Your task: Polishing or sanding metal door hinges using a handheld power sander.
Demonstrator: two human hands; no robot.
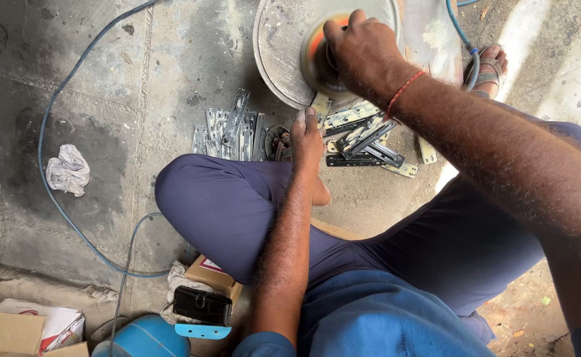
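right hand (363,49) clamped on a round grinder (323,63) over a metal disc (280,46), left hand (307,135) pinching a flat metal strip (321,106), loose shiny strips (234,132) piled alongside, rag (68,170) way off

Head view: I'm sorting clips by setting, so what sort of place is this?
Probably a small metalworking shop on a rough concrete floor: the right hand is at a grinding disc, metal strips lie piled by the left hand, and a blue hose trails past.

the person wears dark blue trousers (237,205) and a lighter blue shirt (370,317) at 6 o'clock. a red thread (404,89) circles the right wrist, and a brown sandal (490,66) sits at 1 o'clock.
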